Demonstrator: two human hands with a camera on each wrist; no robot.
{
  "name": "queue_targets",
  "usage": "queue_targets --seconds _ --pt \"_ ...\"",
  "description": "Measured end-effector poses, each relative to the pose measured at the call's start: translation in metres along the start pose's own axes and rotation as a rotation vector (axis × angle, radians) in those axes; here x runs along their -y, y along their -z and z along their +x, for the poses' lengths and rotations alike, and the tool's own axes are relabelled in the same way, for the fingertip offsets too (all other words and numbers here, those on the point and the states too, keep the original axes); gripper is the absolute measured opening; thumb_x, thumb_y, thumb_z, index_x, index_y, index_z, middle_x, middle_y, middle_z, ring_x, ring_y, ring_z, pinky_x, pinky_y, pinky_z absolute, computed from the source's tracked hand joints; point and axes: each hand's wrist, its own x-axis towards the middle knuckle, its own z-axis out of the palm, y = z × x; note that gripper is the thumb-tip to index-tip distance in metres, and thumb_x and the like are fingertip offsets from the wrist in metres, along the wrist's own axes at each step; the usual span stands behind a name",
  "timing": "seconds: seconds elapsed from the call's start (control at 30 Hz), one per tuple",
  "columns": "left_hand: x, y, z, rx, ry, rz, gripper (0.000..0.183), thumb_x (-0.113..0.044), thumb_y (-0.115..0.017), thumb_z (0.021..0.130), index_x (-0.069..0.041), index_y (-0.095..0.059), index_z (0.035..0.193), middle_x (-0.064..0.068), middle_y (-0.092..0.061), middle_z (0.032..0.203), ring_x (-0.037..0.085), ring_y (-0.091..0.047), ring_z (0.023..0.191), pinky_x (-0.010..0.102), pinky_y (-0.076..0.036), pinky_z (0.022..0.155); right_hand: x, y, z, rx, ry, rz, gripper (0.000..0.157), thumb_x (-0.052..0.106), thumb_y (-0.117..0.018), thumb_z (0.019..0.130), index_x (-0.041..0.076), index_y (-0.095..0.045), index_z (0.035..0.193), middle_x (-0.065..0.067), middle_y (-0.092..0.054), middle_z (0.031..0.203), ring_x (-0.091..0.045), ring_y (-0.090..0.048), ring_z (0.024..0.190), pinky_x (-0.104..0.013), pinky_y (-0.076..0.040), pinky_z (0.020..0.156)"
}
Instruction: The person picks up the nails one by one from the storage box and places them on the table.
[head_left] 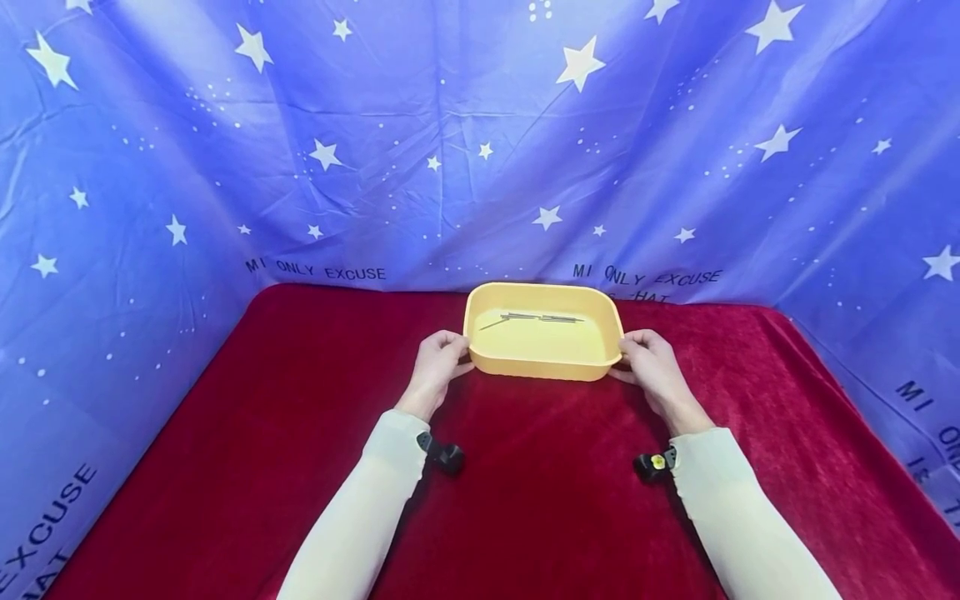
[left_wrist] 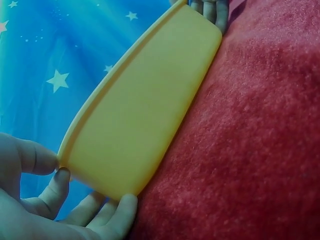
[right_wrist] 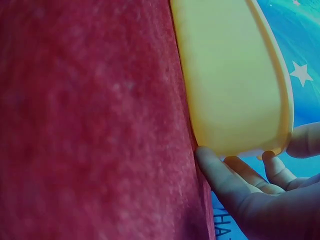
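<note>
A yellow rectangular plastic tub (head_left: pixel 540 367) with rounded corners is near the far edge of the red cloth. Several thin dark metal pieces, like nails (head_left: pixel 561 318), lie on its floor toward the back. At the tub's left end, my left hand (head_left: pixel 438 367) pinches the rim between thumb and index finger, the other fingers against the lower side. My right hand (head_left: pixel 654 365) grips the right end the same way. In the left wrist view the tub's front wall (left_wrist: pixel 140 105) fills the middle; the right wrist view shows its wall (right_wrist: pixel 235 80) close to the cloth.
Red velvety cloth (head_left: pixel 540 500) covers the table. Blue curtains with white stars (head_left: pixel 420 125) hang behind it and on both sides, close to the table's far edge. A small black camera (head_left: pixel 446 457) sits on the left wrist, another (head_left: pixel 652 467) on the right.
</note>
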Motion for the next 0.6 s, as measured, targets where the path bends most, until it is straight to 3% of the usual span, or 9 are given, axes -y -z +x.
queue_targets --seconds 0.47,0.6 --pt "-0.001 0.007 0.001 -0.04 -0.007 0.014 0.006 -0.004 -0.053 0.088 0.001 -0.055 0.085 0.015 -0.049 0.089 0.022 -0.057 0.088 0.041 -0.055 0.082 0.001 -0.012 0.0 -0.021 -0.015 -0.007 0.012 0.009 -0.042 0.094 0.002 -0.043 0.103 -0.02 -0.048 0.103 -0.02 -0.06 0.087 -0.043 -0.055 0.079" --pt "-0.001 0.008 0.0 -0.048 -0.009 0.021 0.006 -0.004 -0.052 0.087 0.002 -0.055 0.086 0.016 -0.049 0.091 0.023 -0.057 0.089 0.041 -0.055 0.082 0.003 -0.013 -0.001 -0.004 -0.001 -0.016 0.017 0.009 -0.041 0.094 -0.003 -0.042 0.106 -0.021 -0.048 0.102 -0.018 -0.06 0.085 -0.043 -0.055 0.08"
